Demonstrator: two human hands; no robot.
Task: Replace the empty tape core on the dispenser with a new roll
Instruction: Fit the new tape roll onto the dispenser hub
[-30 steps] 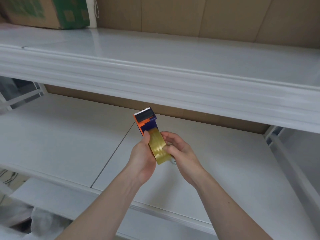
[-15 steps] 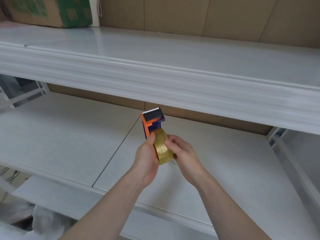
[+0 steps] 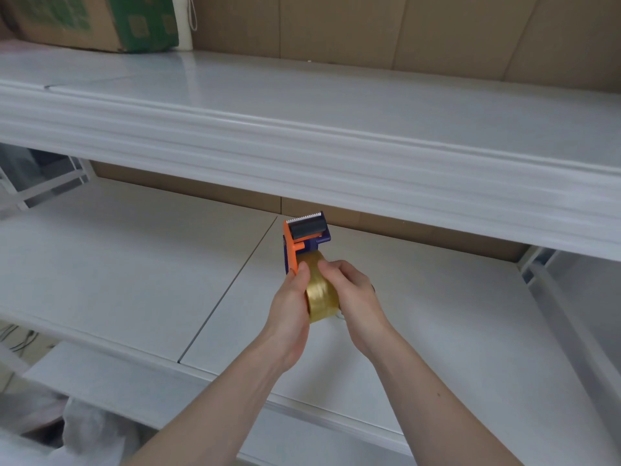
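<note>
An orange and dark blue tape dispenser (image 3: pixel 299 245) is held above the lower white shelf (image 3: pixel 134 274), its toothed cutter and black roller pointing away from me. A golden-brown tape roll (image 3: pixel 319 294) sits on the dispenser's body between my hands. My left hand (image 3: pixel 290 311) grips the dispenser's left side, thumb against the orange plate. My right hand (image 3: pixel 353 294) holds the roll from the right, fingertips on its top edge. The dispenser's handle and hub are hidden by my hands and the roll. No empty core is visible.
An upper white shelf (image 3: pixel 302 142) juts out just above and beyond the dispenser. A green and brown cardboard box (image 3: pixel 97 20) stands on it at the far left. White frame bars (image 3: pixel 564 317) run at the right. Crumpled plastic (image 3: pixel 67 432) lies low left.
Both hands with the dispenser and roll have drifted slightly right and a little closer to me. The right fingers have shifted up onto the roll's top edge.
</note>
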